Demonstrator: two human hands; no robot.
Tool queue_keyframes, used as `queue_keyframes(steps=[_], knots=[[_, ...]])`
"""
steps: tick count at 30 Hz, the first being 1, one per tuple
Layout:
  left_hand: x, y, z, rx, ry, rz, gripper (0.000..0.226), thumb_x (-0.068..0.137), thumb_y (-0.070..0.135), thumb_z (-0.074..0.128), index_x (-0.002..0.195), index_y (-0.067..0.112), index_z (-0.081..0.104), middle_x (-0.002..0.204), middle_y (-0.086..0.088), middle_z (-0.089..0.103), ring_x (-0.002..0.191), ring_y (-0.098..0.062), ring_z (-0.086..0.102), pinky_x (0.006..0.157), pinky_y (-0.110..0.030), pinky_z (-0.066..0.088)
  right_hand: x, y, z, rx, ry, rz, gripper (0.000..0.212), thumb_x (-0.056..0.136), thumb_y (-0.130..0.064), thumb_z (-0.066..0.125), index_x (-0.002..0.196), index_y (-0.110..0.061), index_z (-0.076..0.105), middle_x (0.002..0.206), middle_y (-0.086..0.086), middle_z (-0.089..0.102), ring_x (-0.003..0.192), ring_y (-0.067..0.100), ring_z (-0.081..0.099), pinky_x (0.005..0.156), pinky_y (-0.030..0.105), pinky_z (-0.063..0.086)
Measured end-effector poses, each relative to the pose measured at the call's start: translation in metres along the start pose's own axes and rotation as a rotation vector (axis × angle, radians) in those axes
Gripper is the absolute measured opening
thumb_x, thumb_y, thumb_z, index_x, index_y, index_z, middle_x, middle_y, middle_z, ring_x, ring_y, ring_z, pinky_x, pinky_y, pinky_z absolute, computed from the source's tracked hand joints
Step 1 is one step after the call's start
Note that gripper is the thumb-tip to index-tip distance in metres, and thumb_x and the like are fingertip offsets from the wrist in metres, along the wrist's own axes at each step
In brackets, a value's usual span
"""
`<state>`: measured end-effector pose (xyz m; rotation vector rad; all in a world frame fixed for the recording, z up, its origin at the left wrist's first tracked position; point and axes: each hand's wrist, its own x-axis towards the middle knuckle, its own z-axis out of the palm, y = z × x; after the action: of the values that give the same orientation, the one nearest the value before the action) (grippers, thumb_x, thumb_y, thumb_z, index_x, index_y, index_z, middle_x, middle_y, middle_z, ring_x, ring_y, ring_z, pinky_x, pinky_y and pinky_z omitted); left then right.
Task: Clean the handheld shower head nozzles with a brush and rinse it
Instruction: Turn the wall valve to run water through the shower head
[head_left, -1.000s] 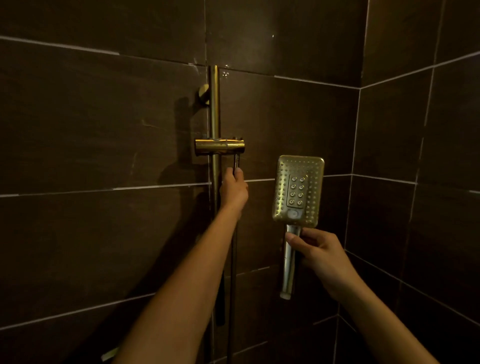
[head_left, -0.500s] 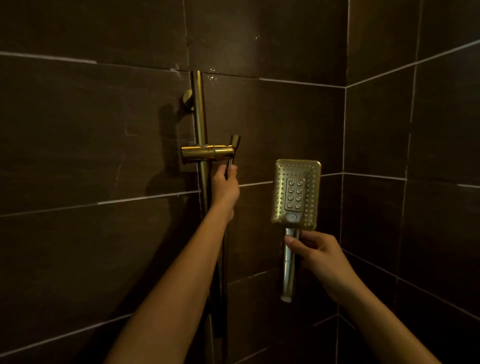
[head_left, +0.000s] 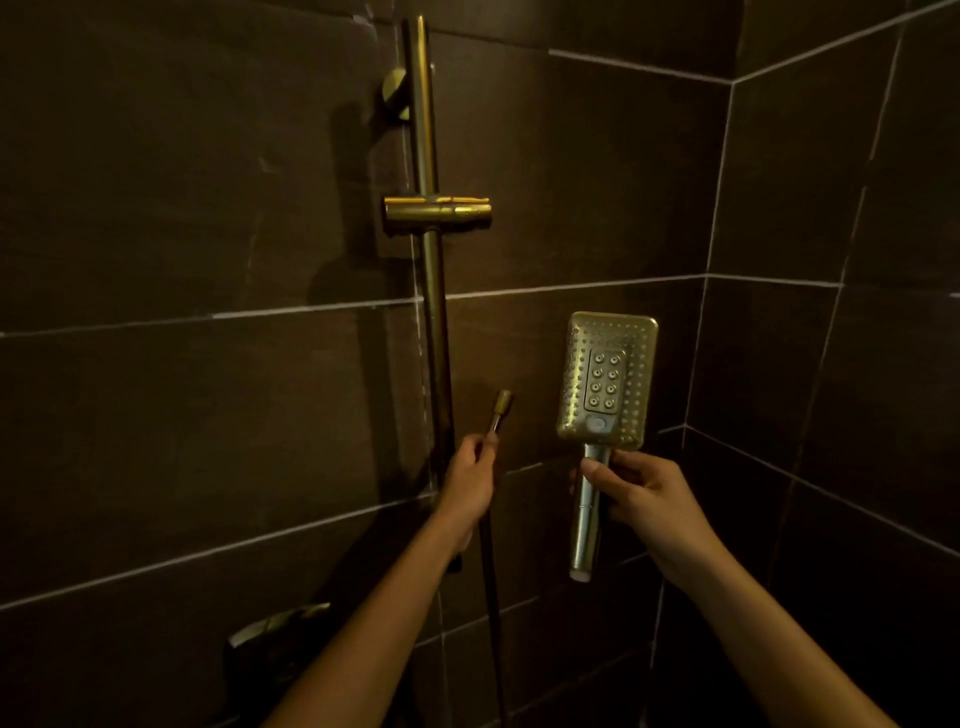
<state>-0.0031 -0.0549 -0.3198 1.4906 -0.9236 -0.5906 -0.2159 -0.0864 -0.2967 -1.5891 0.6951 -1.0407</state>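
Note:
A rectangular gold shower head faces me, its nozzle face toward the camera and its handle pointing down. My right hand grips the handle just below the head. The handle's lower end is free, with no hose on it. My left hand grips the dark shower hose just under its gold end fitting, which points up beside the rail. The hose hangs down from my hand. No brush is in view.
A gold slide rail runs up the dark tiled wall with an empty holder bracket on it. A metal fixture juts out low on the left. The tiled corner stands close on the right.
My left hand pulled the hose end out of the holder bracket and lowered it well below. The shower head in my right hand stayed about level, and the view tilted down.

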Motion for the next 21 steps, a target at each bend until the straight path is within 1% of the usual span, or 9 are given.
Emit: queue_keyframes(steps=[2, 6, 7, 10, 12, 14, 16, 19, 21], knots=[[-0.020, -0.027, -0.012, -0.025, -0.050, -0.060, 0.022, 0.106, 0.035, 0.038, 0.103, 0.023, 0.057, 0.075, 0.003, 0.048, 0.061, -0.009, 0.045, 0.058, -0.027, 0.041, -0.008, 0.009, 0.007, -0.010, 0.005, 0.025, 0.013, 0.096, -0.022, 0.068, 0.096, -0.015, 0.079, 0.095, 0.008, 0.080, 0.094, 0.026, 0.075, 0.078, 0.038, 0.052], [-0.059, -0.071, -0.037, -0.023, -0.085, -0.110, 0.024, 0.107, 0.032, 0.038, 0.097, 0.019, 0.055, 0.070, 0.004, 0.044, 0.054, -0.007, 0.042, 0.053, -0.024, 0.039, -0.025, 0.035, 0.031, 0.005, -0.011, 0.107, 0.012, 0.096, -0.021, 0.068, 0.098, -0.014, 0.078, 0.098, 0.010, 0.079, 0.097, 0.027, 0.074, 0.084, 0.042, 0.054], [-0.066, -0.078, -0.043, -0.015, -0.080, -0.119, 0.024, 0.107, 0.033, 0.038, 0.098, 0.018, 0.055, 0.069, 0.004, 0.044, 0.054, -0.006, 0.041, 0.052, -0.024, 0.039, -0.028, 0.041, 0.036, 0.008, -0.016, 0.119, 0.012, 0.096, -0.021, 0.068, 0.098, -0.013, 0.078, 0.099, 0.010, 0.079, 0.095, 0.025, 0.073, 0.081, 0.038, 0.054], [-0.089, -0.107, -0.067, 0.016, -0.064, -0.173, 0.023, 0.107, 0.034, 0.038, 0.101, 0.020, 0.055, 0.070, 0.005, 0.043, 0.055, -0.007, 0.041, 0.053, -0.024, 0.038, -0.038, 0.066, 0.056, -0.007, -0.044, 0.148, 0.013, 0.097, -0.018, 0.067, 0.100, -0.009, 0.077, 0.093, 0.008, 0.078, 0.084, 0.016, 0.072, 0.062, 0.016, 0.052], [-0.102, -0.126, -0.082, 0.047, -0.065, -0.204, 0.025, 0.106, 0.036, 0.038, 0.107, 0.018, 0.055, 0.073, 0.004, 0.044, 0.057, -0.007, 0.043, 0.055, -0.024, 0.039, -0.044, 0.081, 0.067, -0.008, -0.055, 0.177, 0.015, 0.097, -0.016, 0.067, 0.102, -0.007, 0.077, 0.092, 0.008, 0.078, 0.080, 0.011, 0.071, 0.058, 0.012, 0.050], [-0.112, -0.147, -0.099, 0.097, -0.055, -0.232, 0.028, 0.106, 0.039, 0.038, 0.113, 0.018, 0.055, 0.076, 0.003, 0.046, 0.061, -0.009, 0.046, 0.057, -0.025, 0.042, -0.049, 0.095, 0.079, -0.004, -0.070, 0.216, 0.017, 0.098, -0.016, 0.066, 0.105, -0.004, 0.075, 0.096, 0.008, 0.078, 0.077, 0.007, 0.072, 0.059, 0.013, 0.051], [-0.119, -0.170, -0.118, 0.137, -0.036, -0.276, 0.029, 0.105, 0.042, 0.039, 0.116, 0.022, 0.056, 0.077, 0.002, 0.047, 0.066, -0.010, 0.049, 0.060, -0.027, 0.044, -0.054, 0.109, 0.091, 0.005, -0.080, 0.257, 0.018, 0.098, -0.015, 0.066, 0.107, -0.003, 0.075, 0.095, 0.007, 0.077, 0.077, 0.008, 0.072, 0.063, 0.017, 0.052], [-0.127, -0.200, -0.146, 0.176, -0.020, -0.349, 0.031, 0.102, 0.049, 0.041, 0.118, 0.028, 0.057, 0.082, 0.002, 0.050, 0.073, -0.013, 0.052, 0.062, -0.028, 0.045, -0.062, 0.130, 0.108, 0.015, -0.081, 0.300, 0.015, 0.097, -0.014, 0.067, 0.103, -0.005, 0.077, 0.095, 0.008, 0.080, 0.089, 0.023, 0.076, 0.078, 0.034, 0.056], [-0.129, -0.215, -0.164, 0.197, -0.012, -0.374, 0.029, 0.103, 0.047, 0.042, 0.116, 0.027, 0.059, 0.084, 0.003, 0.053, 0.075, -0.013, 0.054, 0.064, -0.029, 0.047, -0.067, 0.143, 0.119, 0.004, -0.099, 0.323, 0.016, 0.097, -0.014, 0.066, 0.103, -0.004, 0.077, 0.099, 0.010, 0.080, 0.099, 0.030, 0.076, 0.086, 0.039, 0.057]])
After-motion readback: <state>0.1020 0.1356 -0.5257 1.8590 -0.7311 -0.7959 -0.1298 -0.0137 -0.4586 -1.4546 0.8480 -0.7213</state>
